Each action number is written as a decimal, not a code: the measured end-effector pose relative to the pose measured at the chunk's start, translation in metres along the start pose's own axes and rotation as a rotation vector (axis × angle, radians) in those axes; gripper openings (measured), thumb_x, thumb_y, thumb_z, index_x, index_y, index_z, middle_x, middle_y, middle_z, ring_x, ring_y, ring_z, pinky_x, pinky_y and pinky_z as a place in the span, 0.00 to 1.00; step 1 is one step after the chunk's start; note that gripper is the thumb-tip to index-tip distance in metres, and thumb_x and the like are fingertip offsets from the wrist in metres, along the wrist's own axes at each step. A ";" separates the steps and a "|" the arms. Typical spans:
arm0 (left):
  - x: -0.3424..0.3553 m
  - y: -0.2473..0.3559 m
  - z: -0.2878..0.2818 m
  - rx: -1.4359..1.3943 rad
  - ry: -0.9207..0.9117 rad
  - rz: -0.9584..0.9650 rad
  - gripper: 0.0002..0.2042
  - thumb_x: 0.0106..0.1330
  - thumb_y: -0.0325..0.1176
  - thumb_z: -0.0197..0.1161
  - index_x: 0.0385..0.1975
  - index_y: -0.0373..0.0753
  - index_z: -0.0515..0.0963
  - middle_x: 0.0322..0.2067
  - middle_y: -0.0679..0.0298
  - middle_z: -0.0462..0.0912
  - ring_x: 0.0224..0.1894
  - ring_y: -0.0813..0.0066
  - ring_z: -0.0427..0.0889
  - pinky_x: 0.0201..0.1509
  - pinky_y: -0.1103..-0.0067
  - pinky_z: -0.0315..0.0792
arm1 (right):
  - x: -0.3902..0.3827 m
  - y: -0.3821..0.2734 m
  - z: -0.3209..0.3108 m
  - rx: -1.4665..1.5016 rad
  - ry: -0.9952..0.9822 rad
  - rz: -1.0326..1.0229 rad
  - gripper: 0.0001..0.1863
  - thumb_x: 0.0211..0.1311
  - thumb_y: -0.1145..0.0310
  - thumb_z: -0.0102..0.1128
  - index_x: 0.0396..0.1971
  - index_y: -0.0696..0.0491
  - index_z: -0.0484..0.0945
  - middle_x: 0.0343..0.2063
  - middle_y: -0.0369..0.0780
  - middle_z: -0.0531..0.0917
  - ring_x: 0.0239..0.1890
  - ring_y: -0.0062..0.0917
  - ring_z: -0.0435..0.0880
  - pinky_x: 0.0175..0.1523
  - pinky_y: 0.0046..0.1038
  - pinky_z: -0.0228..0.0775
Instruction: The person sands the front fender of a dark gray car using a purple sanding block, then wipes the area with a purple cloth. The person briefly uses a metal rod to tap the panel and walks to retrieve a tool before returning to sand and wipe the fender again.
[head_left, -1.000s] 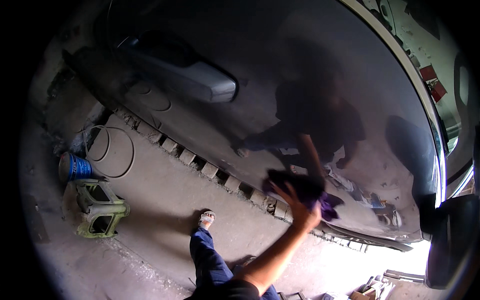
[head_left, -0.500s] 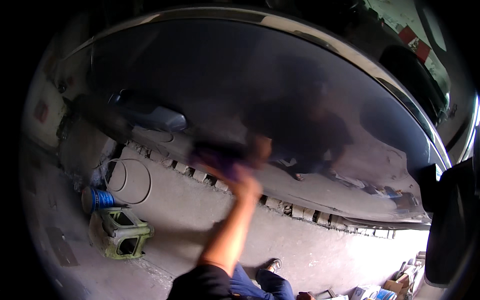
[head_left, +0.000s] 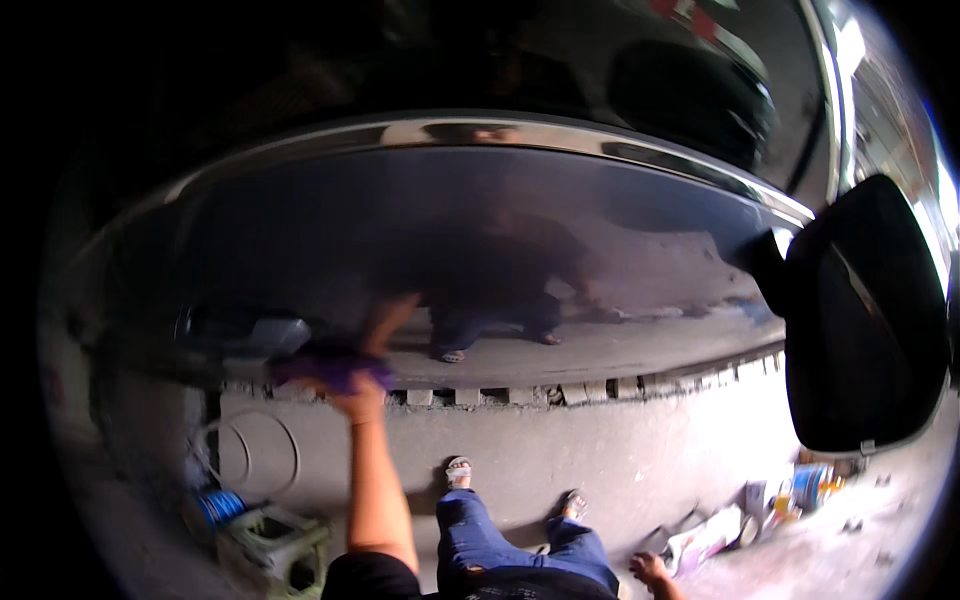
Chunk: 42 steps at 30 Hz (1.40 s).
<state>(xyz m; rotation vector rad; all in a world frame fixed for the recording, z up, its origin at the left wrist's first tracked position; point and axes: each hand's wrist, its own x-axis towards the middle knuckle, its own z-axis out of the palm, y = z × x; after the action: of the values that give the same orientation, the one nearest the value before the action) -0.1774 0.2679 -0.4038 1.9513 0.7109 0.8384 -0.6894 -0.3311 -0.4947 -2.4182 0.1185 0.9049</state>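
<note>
My left hand (head_left: 356, 402) is closed on a purple cloth (head_left: 335, 371), which lies against the lower part of a dark, glossy car door (head_left: 560, 200). The fingers are partly lost in the cloth and shadow. Close to the cloth, on its left, is the dark door handle (head_left: 270, 330). The paint mirrors my body and my reaching arm. My right hand (head_left: 652, 570) hangs low at the lower edge, away from the door, with its fingers loosely apart and nothing seen in it.
A black side mirror (head_left: 868, 320) juts out on the right. Chrome trim (head_left: 560, 136) runs along the door's top. At lower left stand a greenish stool (head_left: 275, 545), a blue can (head_left: 221, 506) and a looped hose (head_left: 296, 450). Boxes and containers (head_left: 805, 485) lie at lower right.
My left hand and the purple cloth have shifted left in the picture. The view has turned, so the mirror and both my feet show more fully. My right hand is now more visible.
</note>
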 end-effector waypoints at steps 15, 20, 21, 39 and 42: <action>-0.136 0.202 0.057 0.382 -0.378 1.783 0.26 0.53 0.33 0.60 0.57 0.53 0.74 0.65 0.64 0.63 0.61 0.47 0.66 0.57 0.47 0.56 | 0.041 -0.278 0.100 1.024 0.494 0.544 0.21 0.62 0.62 0.57 0.51 0.59 0.76 0.46 0.50 0.82 0.50 0.38 0.82 0.55 0.32 0.71; -0.197 0.235 0.116 0.616 -0.587 2.454 0.22 0.60 0.36 0.52 0.56 0.44 0.75 0.69 0.64 0.57 0.72 0.54 0.50 0.69 0.50 0.45 | 0.055 -0.262 0.163 1.199 0.639 0.543 0.18 0.61 0.67 0.58 0.49 0.60 0.76 0.45 0.49 0.83 0.48 0.36 0.82 0.54 0.31 0.72; -0.202 0.211 0.124 0.688 -0.618 2.540 0.23 0.60 0.37 0.51 0.57 0.43 0.74 0.69 0.64 0.57 0.72 0.54 0.49 0.69 0.51 0.45 | 0.061 -0.256 0.196 1.215 0.704 0.584 0.18 0.61 0.67 0.57 0.49 0.60 0.76 0.44 0.49 0.83 0.48 0.35 0.82 0.54 0.31 0.72; -0.192 0.274 0.090 0.605 -0.252 2.439 0.36 0.52 0.48 0.65 0.64 0.49 0.65 0.70 0.58 0.55 0.72 0.44 0.45 0.67 0.44 0.43 | 0.148 -0.315 0.319 1.663 0.677 0.746 0.18 0.62 0.68 0.55 0.50 0.61 0.76 0.44 0.49 0.82 0.48 0.33 0.82 0.55 0.30 0.71; -0.234 0.211 0.139 1.031 -0.487 2.637 0.32 0.59 0.48 0.58 0.66 0.49 0.63 0.70 0.59 0.53 0.72 0.45 0.45 0.69 0.46 0.41 | 0.156 -0.327 0.293 1.696 0.676 0.699 0.18 0.62 0.69 0.55 0.50 0.61 0.75 0.43 0.48 0.83 0.46 0.31 0.83 0.53 0.28 0.72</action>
<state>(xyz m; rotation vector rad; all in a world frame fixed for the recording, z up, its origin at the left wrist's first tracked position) -0.1795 -0.0707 -0.3391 -1.4070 1.5337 -0.5084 -0.6537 0.1154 -0.6236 -0.8700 1.3699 -0.0448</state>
